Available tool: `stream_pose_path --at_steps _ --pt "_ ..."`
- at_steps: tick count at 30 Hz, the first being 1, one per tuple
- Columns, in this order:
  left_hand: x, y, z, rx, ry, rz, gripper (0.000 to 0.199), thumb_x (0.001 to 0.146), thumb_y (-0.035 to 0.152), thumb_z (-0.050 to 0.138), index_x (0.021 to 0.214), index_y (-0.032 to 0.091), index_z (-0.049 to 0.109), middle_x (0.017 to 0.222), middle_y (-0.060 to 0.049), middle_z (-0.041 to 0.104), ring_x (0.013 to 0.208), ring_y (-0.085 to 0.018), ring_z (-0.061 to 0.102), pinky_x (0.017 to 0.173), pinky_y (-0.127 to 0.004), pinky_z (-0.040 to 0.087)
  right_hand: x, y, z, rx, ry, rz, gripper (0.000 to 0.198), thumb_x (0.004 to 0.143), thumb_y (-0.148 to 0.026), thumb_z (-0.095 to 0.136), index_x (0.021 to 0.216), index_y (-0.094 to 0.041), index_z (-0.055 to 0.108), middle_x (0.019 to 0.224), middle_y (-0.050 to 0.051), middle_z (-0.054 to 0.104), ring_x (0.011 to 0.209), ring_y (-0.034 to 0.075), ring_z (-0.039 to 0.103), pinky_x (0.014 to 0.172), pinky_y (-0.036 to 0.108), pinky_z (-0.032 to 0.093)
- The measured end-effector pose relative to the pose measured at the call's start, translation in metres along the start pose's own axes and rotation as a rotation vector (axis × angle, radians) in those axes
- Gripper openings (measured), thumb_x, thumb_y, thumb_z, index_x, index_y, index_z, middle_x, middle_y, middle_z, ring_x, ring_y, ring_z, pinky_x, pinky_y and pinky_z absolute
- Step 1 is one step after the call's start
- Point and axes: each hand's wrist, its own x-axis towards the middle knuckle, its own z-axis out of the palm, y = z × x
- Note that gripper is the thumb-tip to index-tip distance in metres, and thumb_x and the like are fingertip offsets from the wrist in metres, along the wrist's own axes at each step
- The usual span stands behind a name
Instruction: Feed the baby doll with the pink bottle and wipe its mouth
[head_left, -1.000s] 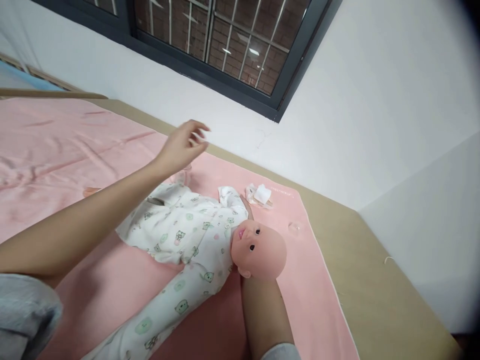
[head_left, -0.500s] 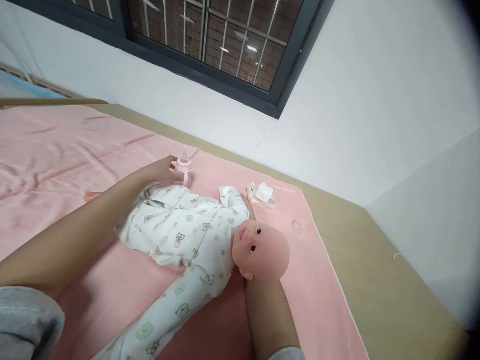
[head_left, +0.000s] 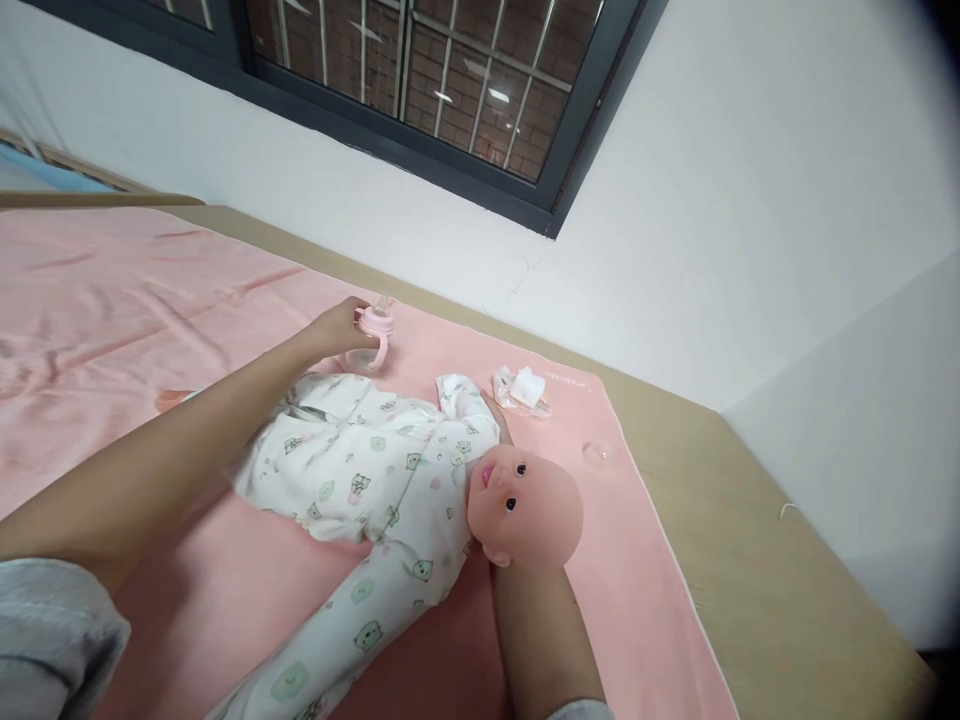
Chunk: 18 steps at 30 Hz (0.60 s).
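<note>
A pink baby bottle (head_left: 376, 322) with side handles and a clear teat is in my left hand (head_left: 343, 324), beyond the doll's body, its top leaning slightly right. The bald baby doll (head_left: 375, 450) lies face up in a white sleepsuit with green and brown animal prints. My right forearm passes beneath its head and neck. On the far side my right hand (head_left: 498, 415) shows in part, closed around the doll's shoulder and upper arm; most of its fingers are hidden by the sleeve.
Under the doll spreads a pink blanket (head_left: 637, 590) on a tan surface (head_left: 750, 530). A clear wrapper with white tissue (head_left: 527, 387) lies beyond the doll's head, and a small clear dome-shaped piece (head_left: 595, 454) lies to the right. A white wall and barred window (head_left: 450, 90) stand behind.
My left hand has raised the bottle slightly and shifted it to the right, tilting its top rightward. The doll and my right arm have hardly moved.
</note>
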Motion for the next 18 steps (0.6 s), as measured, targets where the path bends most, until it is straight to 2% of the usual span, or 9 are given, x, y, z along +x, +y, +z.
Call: stream_pose_path --at_steps 3,7,9,12,14,16,18 --pt "-0.006 0.019 -0.001 -0.068 0.011 0.082 0.069 0.054 0.034 0.069 0.12 0.017 0.055 0.117 -0.009 0.067 0.105 -0.029 0.065 0.084 -0.033 0.052 0.007 -0.002 0.002 0.042 0.035 -0.149 0.049 0.033 -0.01 0.078 0.073 -0.039 0.074 0.08 0.004 0.07 0.093 0.045 0.07 0.077 0.054 0.06" --pt "-0.023 0.047 0.002 -0.241 -0.032 0.228 0.065 0.059 0.029 0.068 0.122 0.016 0.058 0.114 -0.007 0.068 0.104 -0.028 0.066 0.085 -0.032 0.052 0.008 -0.003 0.001 -0.022 0.066 -0.267 0.047 0.032 -0.01 0.083 0.068 -0.039 0.072 0.081 0.003 0.072 0.092 0.046 0.07 0.065 0.051 0.061" --pt "-0.033 0.058 0.004 -0.321 -0.07 0.277 0.063 0.062 0.028 0.067 0.124 0.018 0.059 0.115 -0.005 0.068 0.105 -0.027 0.065 0.085 -0.032 0.052 0.007 -0.003 0.001 -0.01 0.032 -0.242 0.047 0.033 -0.01 0.082 0.068 -0.039 0.073 0.08 0.004 0.072 0.094 0.046 0.069 0.067 0.051 0.061" --pt "-0.045 0.071 0.005 -0.374 -0.107 0.327 0.059 0.066 0.028 0.066 0.123 0.018 0.06 0.117 -0.005 0.067 0.106 -0.027 0.064 0.086 -0.032 0.051 0.007 -0.003 0.002 0.211 0.028 -0.092 0.042 0.038 -0.011 0.079 0.071 -0.035 0.075 0.084 0.007 0.071 0.101 0.046 0.068 0.077 0.052 0.06" --pt "-0.052 0.077 0.003 -0.396 -0.133 0.337 0.056 0.066 0.029 0.066 0.12 0.017 0.061 0.113 -0.005 0.067 0.105 -0.028 0.063 0.084 -0.032 0.051 0.01 -0.004 0.003 0.375 0.084 -0.016 0.039 0.04 -0.012 0.078 0.072 -0.033 0.075 0.086 0.009 0.071 0.103 0.046 0.068 0.08 0.053 0.059" --pt "-0.058 0.082 -0.001 -0.469 -0.211 0.326 0.051 0.068 0.03 0.068 0.117 0.018 0.062 0.107 -0.004 0.068 0.102 -0.027 0.064 0.08 -0.031 0.052 0.014 -0.003 0.006 0.427 0.138 0.027 0.04 0.04 -0.013 0.078 0.074 -0.033 0.075 0.088 0.009 0.071 0.103 0.046 0.068 0.08 0.054 0.058" --pt "-0.063 0.086 -0.005 -0.559 -0.308 0.318 0.043 0.072 0.033 0.068 0.113 0.02 0.064 0.102 -0.003 0.069 0.095 -0.025 0.066 0.076 -0.029 0.051 0.022 -0.003 0.009 0.431 0.261 -0.05 0.039 0.041 -0.016 0.078 0.076 -0.034 0.075 0.089 0.009 0.071 0.101 0.044 0.069 0.078 0.052 0.059"
